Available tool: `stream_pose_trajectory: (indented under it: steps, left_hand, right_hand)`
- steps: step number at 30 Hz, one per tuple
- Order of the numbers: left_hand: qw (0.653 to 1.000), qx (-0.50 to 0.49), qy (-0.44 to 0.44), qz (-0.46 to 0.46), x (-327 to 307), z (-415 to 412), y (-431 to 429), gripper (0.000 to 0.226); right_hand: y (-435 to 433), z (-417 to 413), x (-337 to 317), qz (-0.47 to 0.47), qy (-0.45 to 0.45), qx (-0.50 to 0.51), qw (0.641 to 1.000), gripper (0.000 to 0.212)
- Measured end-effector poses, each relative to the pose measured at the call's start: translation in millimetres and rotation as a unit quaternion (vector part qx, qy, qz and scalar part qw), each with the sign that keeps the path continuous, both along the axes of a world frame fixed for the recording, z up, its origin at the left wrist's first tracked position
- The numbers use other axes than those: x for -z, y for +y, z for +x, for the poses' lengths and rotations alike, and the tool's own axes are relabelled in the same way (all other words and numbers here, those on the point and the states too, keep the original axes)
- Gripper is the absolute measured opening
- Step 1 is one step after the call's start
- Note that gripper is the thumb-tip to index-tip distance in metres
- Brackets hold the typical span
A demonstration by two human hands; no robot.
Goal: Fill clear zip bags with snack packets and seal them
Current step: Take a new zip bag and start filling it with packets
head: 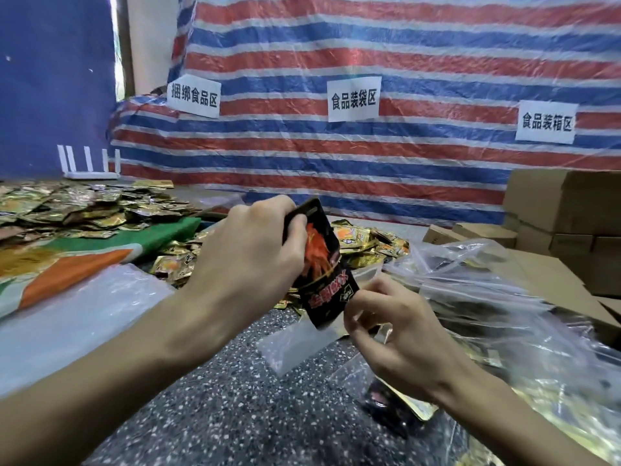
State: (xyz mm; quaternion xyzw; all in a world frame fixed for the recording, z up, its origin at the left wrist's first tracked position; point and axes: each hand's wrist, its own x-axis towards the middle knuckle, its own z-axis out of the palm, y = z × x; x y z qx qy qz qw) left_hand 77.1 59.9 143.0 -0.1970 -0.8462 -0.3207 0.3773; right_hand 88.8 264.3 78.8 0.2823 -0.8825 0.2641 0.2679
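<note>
We're gripping the snack packet (pixel 322 264) in our left hand (pixel 248 250), long axis aiming at 5 o'clock, where our right hand (pixel 396 331) is pinching the zip bag (pixel 289 351).

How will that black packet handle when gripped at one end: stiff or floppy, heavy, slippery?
Probably fairly stiff: the packet stays nearly flat and straight though the left hand grips only its upper end. Likely light, since that one-ended grip is enough to hold it up. Possibly slippery: its printed surface looks glossy.
</note>
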Motion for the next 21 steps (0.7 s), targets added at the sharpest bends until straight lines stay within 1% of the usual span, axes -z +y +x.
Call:
stream_pose_trajectory:
  steps: [3, 5, 7, 10, 11, 13, 15, 17, 19, 21]
  left_hand:
    - [0.999, -0.038, 0.013, -0.031, 5, -2, 5, 0.026]
    - [0.998, -0.045, -0.004, -0.043, 10, -5, 10, 0.026]
    - [0.997, -0.039, -0.026, -0.056, 17, -8, 16, 0.025]
    - [0.996, -0.014, -0.024, -0.081, 29, -14, 23, 0.021]
    - [0.995, 0.002, -0.041, -0.090, 32, -18, 24, 0.020]
    - [0.985, 0.038, -0.131, -0.105, 32, -26, 23, 0.020]
    - [0.960, 0.075, -0.237, -0.126, 31, -34, 21, 0.023]
    - [0.934, 0.123, -0.314, -0.115, 31, -39, 20, 0.017]
    - [0.920, 0.166, -0.345, -0.081, 33, -42, 17, 0.007]
    - [0.912, 0.196, -0.359, -0.045, 35, -47, 14, 0.009]
  right_hand:
    - [2, -1, 1, -0.044, -0.012, 0.014, 0.999, 0.006]
    - [2, 0, -1, -0.064, -0.012, 0.009, 0.998, 0.007]
    - [0, 1, -2, -0.066, 0.001, -0.011, 0.998, 0.007]
    - [-5, 3, -1, -0.063, 0.014, -0.055, 0.996, 0.004]
    - [-5, 3, -1, -0.063, 0.022, -0.064, 0.996, 0.004]
    - [-4, 2, -2, -0.065, 0.046, -0.079, 0.994, 0.006]
    - [-2, 2, -1, -0.061, 0.070, -0.086, 0.992, 0.006]
    - [0, 1, 3, -0.060, 0.080, -0.090, 0.991, 0.004]
    - [2, 0, 9, -0.068, 0.081, -0.092, 0.990, 0.005]
    - [3, -2, 14, -0.078, 0.078, -0.090, 0.990, 0.005]
